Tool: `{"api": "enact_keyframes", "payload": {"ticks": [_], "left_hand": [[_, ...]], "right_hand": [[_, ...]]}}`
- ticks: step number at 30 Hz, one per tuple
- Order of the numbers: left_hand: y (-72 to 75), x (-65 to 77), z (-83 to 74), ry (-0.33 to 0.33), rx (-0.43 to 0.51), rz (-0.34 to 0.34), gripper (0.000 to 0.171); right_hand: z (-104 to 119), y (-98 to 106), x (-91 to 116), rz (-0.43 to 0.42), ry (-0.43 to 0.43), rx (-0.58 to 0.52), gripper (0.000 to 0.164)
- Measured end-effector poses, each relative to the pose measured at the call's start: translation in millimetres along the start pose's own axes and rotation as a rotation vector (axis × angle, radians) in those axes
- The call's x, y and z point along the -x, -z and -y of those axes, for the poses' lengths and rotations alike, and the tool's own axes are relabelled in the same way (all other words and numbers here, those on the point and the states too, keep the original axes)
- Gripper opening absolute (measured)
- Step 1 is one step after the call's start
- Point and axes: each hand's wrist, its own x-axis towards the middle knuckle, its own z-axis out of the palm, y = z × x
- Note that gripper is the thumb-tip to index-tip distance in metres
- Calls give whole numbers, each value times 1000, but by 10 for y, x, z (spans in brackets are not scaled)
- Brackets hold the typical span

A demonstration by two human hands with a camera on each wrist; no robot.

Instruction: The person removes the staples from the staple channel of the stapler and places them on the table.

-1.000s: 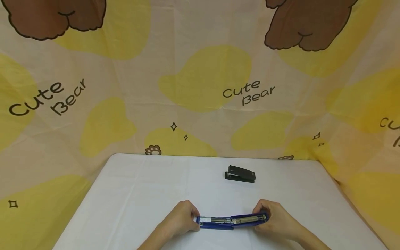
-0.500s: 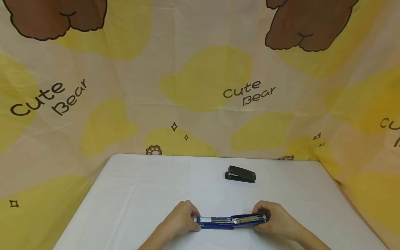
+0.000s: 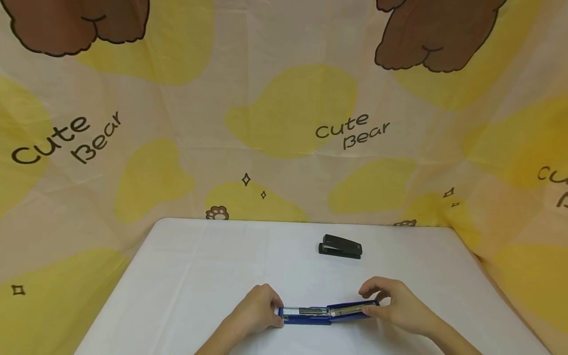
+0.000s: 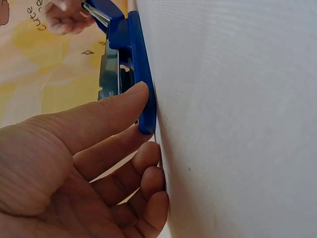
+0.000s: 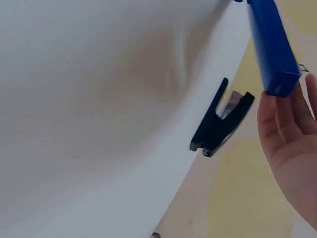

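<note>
A blue stapler (image 3: 306, 319) lies unfolded flat on the white table, its metal inside showing. My left hand (image 3: 259, 310) pinches the base at its left end; in the left wrist view the thumb (image 4: 124, 106) presses the blue base while the other fingers curl near the tabletop. The stapler's top arm (image 3: 352, 310) tilts up a little on the right. My right hand (image 3: 399, 308) is at that end with loosened fingers, its thumb overlapping the arm in the head view. In the right wrist view, relaxed fingers (image 5: 287, 116) show beside the end of the blue arm.
A black stapler (image 3: 340, 247) stands on the table (image 3: 213, 266) beyond the hands, slightly right of the middle. A yellow patterned cloth (image 3: 275, 128) with printed bears hangs behind the table and along its sides.
My right hand has eased its grip on the blue stapler's arm: the index finger has lifted and the thumb has come round over the arm's inner side. The left hand stays put.
</note>
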Motion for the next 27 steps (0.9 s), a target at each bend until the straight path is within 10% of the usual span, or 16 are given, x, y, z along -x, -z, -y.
{"api": "enact_keyframes", "payload": {"ticks": [27], "left_hand": [[18,5,49,-24,48,3,27]], "right_hand": [[474,-305,-134,45,-16,-328,30]]}}
